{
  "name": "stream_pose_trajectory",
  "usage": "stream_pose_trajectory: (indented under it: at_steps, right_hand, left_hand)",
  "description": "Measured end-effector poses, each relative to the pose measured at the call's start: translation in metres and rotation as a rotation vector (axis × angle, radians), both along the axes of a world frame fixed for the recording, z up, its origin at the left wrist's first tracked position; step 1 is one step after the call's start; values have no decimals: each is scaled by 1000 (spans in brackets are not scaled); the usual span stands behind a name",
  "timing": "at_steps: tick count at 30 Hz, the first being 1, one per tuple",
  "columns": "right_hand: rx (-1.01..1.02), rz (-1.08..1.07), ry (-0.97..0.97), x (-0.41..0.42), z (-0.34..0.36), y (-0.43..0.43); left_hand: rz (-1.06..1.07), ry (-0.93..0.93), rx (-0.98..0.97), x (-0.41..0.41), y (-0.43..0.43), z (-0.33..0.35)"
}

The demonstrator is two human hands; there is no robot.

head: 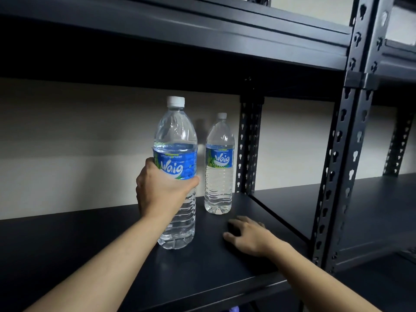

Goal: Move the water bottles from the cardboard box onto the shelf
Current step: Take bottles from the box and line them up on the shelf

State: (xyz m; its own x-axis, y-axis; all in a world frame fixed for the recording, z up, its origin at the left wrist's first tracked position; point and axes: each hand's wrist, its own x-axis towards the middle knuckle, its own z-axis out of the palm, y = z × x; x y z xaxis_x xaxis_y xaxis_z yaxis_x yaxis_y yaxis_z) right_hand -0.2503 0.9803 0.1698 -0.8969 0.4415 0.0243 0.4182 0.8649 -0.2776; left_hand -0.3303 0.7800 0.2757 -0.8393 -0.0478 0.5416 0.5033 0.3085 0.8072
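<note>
near bottle [175,136] gripped at a dark metal shelf [90,244]
centre-left of the frame, the left hand [162,190] wraps fingers and thumb round the near bottle's blue label; it is upright, base low at the shelf, contact unclear. just right and further back, the far bottle [219,176] stands upright on the shelf, apart from it. right of centre, lower down, the right hand [249,237] rests palm-down on the shelf, fingers loosely spread, holding nothing.
</note>
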Motion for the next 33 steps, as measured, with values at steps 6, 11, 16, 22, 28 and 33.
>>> stream_pose_trajectory:
  at_steps: [6, 11, 16, 22, 28, 33]
  right_hand:
    - [71, 17, 20, 12, -11, -5]
    - [85, 13, 54, 11, -14, -3]
    - [85, 8, 59, 11, -12, -4]
    - [74, 4, 46, 13, -10, -5]
    - [46, -12, 33, 14, -8, -6]
    - [40, -39, -31, 7, -4, -5]
  left_hand:
    - [68, -9, 2, -21, 30, 8]
    - [93, -29, -11, -48, 51, 10]
    - [117, -78, -26, -66, 60, -7]
    - [64, -88, -34, -77, 57, -15]
    - [-173, -212, -62, -74, 42, -88]
    - [-165, -284, -138, -81, 38, -113]
